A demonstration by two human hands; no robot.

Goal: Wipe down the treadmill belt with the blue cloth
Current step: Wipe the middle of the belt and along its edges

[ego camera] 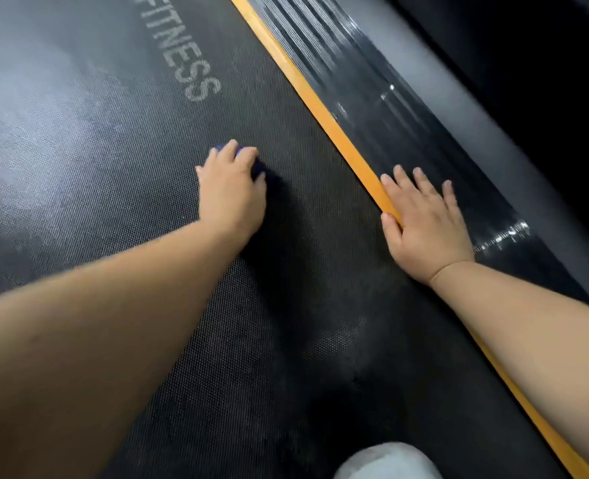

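Most of all, treat the treadmill belt as the whole job: wide, dark, finely textured, hazed with pale patches on the far left and darker around the hands (probably wiped ground, though only a guess). Work in long overlapping lanes along its length, not in scattered dabs, and carry each lane out into that pale haze. Next, use the ribbed side rail on the right purely as a brace, clear of the wiping path. Follow the orange strip between rail and belt as a straight guide for the last lane, right up to the edge. Aim forward strokes toward the FITNESS lettering ahead. Brace on the right hand, laid flat with fingers spread on the rail and thumb on the orange strip, and lean weight there rather than onto the wiping arm. Drive the stroke with the left hand, low on the belt, fingers curled over the blue cloth and pressing it down. Mind that cloth: bunched small under the palm, barely peeking past the fingertips, so likely covering little belt per pass. Open out flatter for a wider swath, and refold to a clean face once grey
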